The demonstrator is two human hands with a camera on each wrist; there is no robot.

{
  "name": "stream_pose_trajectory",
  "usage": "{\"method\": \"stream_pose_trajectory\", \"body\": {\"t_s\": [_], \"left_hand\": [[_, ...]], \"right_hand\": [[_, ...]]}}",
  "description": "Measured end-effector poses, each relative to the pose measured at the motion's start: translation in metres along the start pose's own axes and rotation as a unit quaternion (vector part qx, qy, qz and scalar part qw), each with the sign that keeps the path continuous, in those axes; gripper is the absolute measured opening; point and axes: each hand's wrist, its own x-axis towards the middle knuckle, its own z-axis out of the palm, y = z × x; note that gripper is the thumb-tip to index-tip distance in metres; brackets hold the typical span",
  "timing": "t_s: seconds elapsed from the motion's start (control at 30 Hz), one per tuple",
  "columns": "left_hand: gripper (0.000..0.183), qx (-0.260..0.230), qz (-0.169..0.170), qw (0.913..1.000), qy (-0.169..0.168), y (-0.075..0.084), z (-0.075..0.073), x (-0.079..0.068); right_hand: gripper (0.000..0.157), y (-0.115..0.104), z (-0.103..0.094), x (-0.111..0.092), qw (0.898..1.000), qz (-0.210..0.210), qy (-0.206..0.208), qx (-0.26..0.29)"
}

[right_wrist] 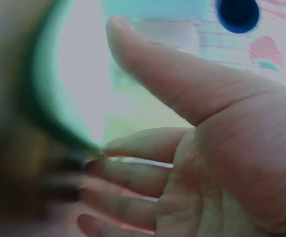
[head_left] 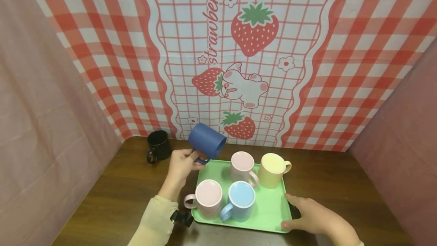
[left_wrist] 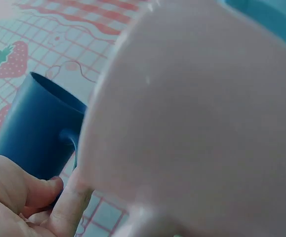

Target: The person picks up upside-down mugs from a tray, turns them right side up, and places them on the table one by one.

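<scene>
Left grip (head_left: pixel 182 166): one; thumb and fingers pinch the handle of the dark blue mug (head_left: pixel 206 141).

Dark blue mug: one; held in the air above, or slightly behind, the rear left corner of the green tray (head_left: pixel 269 204). Tipped on its side; long axis slants from base, upper left, to mouth, lower right; handle underneath. Judged rigid, moderately heavy, smooth, probably ceramic and liable to chip if knocked. Handle is the best hold; the body could slip and would want a full wrap of the fingers.

Green tray: one; flat on the desk (head_left: pixel 102 200), long axis left to right. Seems stiff and light in itself; best taken by both short ends, kept level.

Front pink mug (head_left: pixel 209 196): one; bottom up, handle pointing left.

Light blue mug (head_left: pixel 242 196): one; bottom up, just beside, handle pointing front left.

Rear pink mug (head_left: pixel 242 164): one; bottom up, handle pointing front right.

Yellow mug (head_left: pixel 272 170): one; bottom up, handle pointing right.

Right grip (head_left: pixel 312 215): one; at the tray's right end, fingers extended, thumb spread, clasping nothing. From where I stand, firmness of contact cannot be told.
</scene>
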Motion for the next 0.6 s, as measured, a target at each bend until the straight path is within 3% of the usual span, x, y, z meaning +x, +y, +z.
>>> {"method": "stream_pose_trajectory", "body": {"t_s": [0.23, 0.33, 0.47, 0.6], "left_hand": [[0.022, -0.047, -0.034, 0.9983, -0.012, 0.001, 0.009, -0.006], [0.023, -0.069, -0.045, 0.9963, -0.025, 0.002, 0.014, -0.008], [0.024, -0.107, -0.057, 0.9918, -0.042, 0.003, 0.021, -0.012], [0.023, -0.138, -0.081, 0.9857, -0.054, 0.004, 0.027, -0.018]], "right_hand": [[0.055, -0.016, -0.018, -0.003, 0.998, -0.032, 0.045, -0.022], [0.046, -0.030, -0.022, -0.001, 0.995, -0.053, 0.084, -0.016], [0.034, -0.054, -0.020, 0.013, 0.983, -0.085, 0.159, 0.014], [0.024, -0.080, -0.013, 0.033, 0.969, -0.075, 0.225, 0.073]]}}
